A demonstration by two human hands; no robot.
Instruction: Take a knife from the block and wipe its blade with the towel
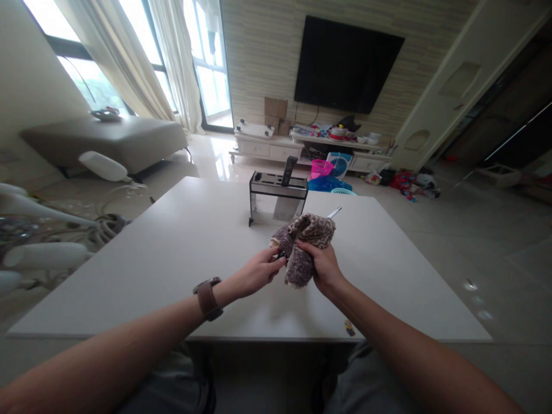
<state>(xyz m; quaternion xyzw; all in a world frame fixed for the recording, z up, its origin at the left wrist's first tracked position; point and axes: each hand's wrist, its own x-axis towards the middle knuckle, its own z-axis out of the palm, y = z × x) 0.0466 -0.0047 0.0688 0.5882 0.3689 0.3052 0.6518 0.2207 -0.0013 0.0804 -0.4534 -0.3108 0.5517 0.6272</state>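
A brown-and-white patterned cloth (310,230) is bunched in my right hand (325,264), with the thumb pressed on its folds. A narrow silver blade end of a knife (334,212) sticks out past the cloth at the upper right. My left hand (263,267) is closed around the dark handle end on the other side, so the cloth wraps the middle of the knife and hides it. Just behind the cloth stands a knife block (278,184) with clear sides and a dark slotted top. One black-handled knife (288,171) rests upright in it.
The white table (207,230) spans the space before me. A small yellow-and-blue figure (349,328) lies near its front edge. Beyond the far edge are a pink basket (321,168) and a blue container (330,183). White lamp parts (47,253) crowd the left side.
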